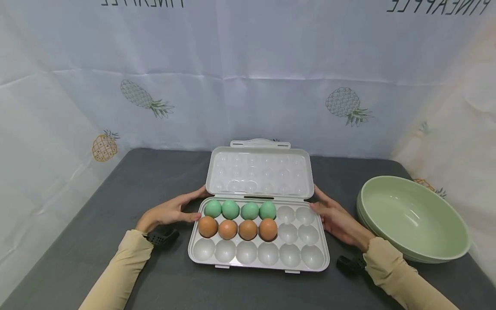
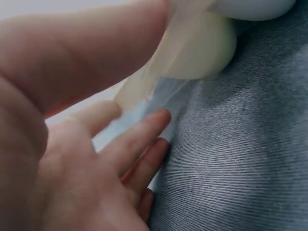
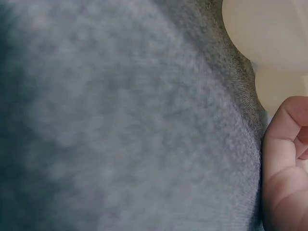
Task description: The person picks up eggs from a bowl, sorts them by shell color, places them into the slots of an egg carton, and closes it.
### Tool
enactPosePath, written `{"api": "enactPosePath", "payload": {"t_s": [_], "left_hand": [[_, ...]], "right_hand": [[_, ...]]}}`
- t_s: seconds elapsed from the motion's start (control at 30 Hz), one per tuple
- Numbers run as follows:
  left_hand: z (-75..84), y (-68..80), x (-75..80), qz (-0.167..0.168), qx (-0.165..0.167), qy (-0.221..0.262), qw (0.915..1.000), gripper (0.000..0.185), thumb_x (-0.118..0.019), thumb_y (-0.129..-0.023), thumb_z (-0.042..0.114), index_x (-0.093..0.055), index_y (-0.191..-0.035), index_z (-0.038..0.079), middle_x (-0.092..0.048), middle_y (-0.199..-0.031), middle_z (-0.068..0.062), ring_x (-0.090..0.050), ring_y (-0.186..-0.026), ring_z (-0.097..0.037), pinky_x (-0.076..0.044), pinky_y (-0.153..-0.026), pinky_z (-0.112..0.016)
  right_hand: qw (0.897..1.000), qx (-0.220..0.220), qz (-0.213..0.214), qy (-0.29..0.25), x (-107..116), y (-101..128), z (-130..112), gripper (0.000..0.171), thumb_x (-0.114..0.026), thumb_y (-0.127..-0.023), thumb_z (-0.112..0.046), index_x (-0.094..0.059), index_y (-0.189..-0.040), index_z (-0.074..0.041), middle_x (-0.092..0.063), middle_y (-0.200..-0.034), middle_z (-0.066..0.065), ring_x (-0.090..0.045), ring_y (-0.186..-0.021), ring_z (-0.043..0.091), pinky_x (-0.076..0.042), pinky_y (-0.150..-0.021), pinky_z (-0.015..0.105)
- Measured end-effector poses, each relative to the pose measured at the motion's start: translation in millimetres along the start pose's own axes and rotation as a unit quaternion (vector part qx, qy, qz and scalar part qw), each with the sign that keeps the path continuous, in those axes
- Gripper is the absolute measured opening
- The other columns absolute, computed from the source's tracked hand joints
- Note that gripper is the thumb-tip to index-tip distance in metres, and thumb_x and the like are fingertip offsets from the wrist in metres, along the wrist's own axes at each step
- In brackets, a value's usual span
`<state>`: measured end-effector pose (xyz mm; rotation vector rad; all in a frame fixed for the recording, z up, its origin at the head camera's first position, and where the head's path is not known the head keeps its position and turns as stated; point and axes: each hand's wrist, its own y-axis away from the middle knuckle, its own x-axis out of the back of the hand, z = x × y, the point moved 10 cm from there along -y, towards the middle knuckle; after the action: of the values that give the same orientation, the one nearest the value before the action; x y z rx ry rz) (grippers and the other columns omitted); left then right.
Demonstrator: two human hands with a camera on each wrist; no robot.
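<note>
A white plastic egg carton point(image 1: 257, 254) lies unfolded on the dark table, its lid point(image 1: 259, 172) tipped back at the far side. Several green eggs point(image 1: 249, 211) fill the left part of the back row, with several brown eggs point(image 1: 248, 230) in the row before them. Bare cups show along the front and at the right. My left hand point(image 1: 174, 209) touches the carton's left side, thumb at the rim and fingers stretched toward the lid's corner. On the right side, my right hand point(image 1: 336, 217) grips the edge, thumb over the rim; its curled fingers point(image 3: 281, 159) show beside the cups.
Nested pale green bowls point(image 1: 414, 215) stand at the right, close to my right forearm. Behind the grey table point(image 1: 166, 275) hangs a white curtain point(image 1: 248, 107) with printed pineapples.
</note>
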<state>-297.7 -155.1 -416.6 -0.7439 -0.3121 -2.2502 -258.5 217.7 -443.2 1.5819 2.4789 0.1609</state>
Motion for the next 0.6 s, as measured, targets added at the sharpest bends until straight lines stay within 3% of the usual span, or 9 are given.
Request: {"api": "enactPosePath", "payload": {"t_s": [0.17, 0.27, 0.37, 0.43, 0.53, 0.6], "left_hand": [[6.3, 2.6, 3.1, 0.039, -0.027, 0.014, 0.9988, 0.1, -0.075, -0.093, 0.014, -0.007, -0.167, 0.022, -0.046, -0.158, -0.019, -0.04, -0.149, -0.036, -0.029, -0.122, -0.06], [13.1, 7.3, 5.8, 0.071, -0.05, 0.022, 0.996, 0.106, -0.076, -0.091, 0.01, -0.003, -0.166, 0.026, -0.042, -0.159, -0.022, -0.046, -0.146, -0.021, -0.043, -0.118, -0.041], [23.6, 14.5, 6.9, 0.108, -0.097, 0.009, 0.9894, 0.104, -0.077, -0.089, 0.002, -0.008, -0.166, 0.016, -0.038, -0.16, -0.026, -0.045, -0.143, 0.0, -0.052, -0.108, -0.028], [31.3, 20.7, 7.1, 0.136, -0.129, -0.011, 0.9822, 0.098, -0.077, -0.087, -0.003, -0.016, -0.163, 0.008, -0.04, -0.161, -0.017, -0.042, -0.141, 0.009, -0.055, -0.104, -0.027], [45.4, 30.3, 5.0, 0.157, -0.176, -0.039, 0.9711, 0.091, -0.079, -0.083, -0.008, -0.023, -0.154, -0.002, -0.038, -0.163, -0.001, -0.039, -0.144, 0.008, -0.054, -0.105, -0.027], [59.1, 37.0, 1.4, 0.151, -0.215, -0.058, 0.9632, 0.095, -0.084, -0.081, -0.003, -0.022, -0.152, -0.007, -0.034, -0.165, -0.002, -0.037, -0.148, 0.003, -0.049, -0.111, -0.022]], "right_hand": [[0.999, 0.034, 0.041, 0.004, 6, 5, -5, 0.08, -0.052, -0.108, -0.015, 0.003, -0.165, -0.027, -0.059, -0.11, -0.01, -0.065, -0.101, 0.004, -0.06, -0.087, 0.03], [0.996, 0.057, 0.071, 0.018, 11, 8, -8, 0.076, -0.058, -0.105, -0.012, -0.013, -0.165, -0.021, -0.059, -0.11, -0.011, -0.066, -0.104, 0.002, -0.062, -0.086, 0.031], [0.992, 0.077, 0.093, 0.027, 15, 13, -10, 0.064, -0.061, -0.103, -0.01, -0.035, -0.16, -0.023, -0.06, -0.112, -0.012, -0.067, -0.104, 0.001, -0.063, -0.083, 0.031], [0.991, 0.09, 0.099, 0.03, 17, 17, -11, 0.052, -0.06, -0.103, -0.009, -0.051, -0.15, -0.029, -0.064, -0.114, -0.015, -0.068, -0.103, 0.001, -0.063, -0.081, 0.029], [0.989, 0.101, 0.099, 0.038, 17, 26, -15, 0.036, -0.055, -0.106, -0.012, -0.068, -0.131, -0.035, -0.067, -0.117, -0.02, -0.068, -0.103, 0.001, -0.063, -0.081, 0.027], [0.988, 0.113, 0.092, 0.057, 15, 33, -21, 0.034, -0.046, -0.11, -0.015, -0.071, -0.122, -0.036, -0.067, -0.119, -0.022, -0.067, -0.105, 0.0, -0.062, -0.083, 0.027]]}}
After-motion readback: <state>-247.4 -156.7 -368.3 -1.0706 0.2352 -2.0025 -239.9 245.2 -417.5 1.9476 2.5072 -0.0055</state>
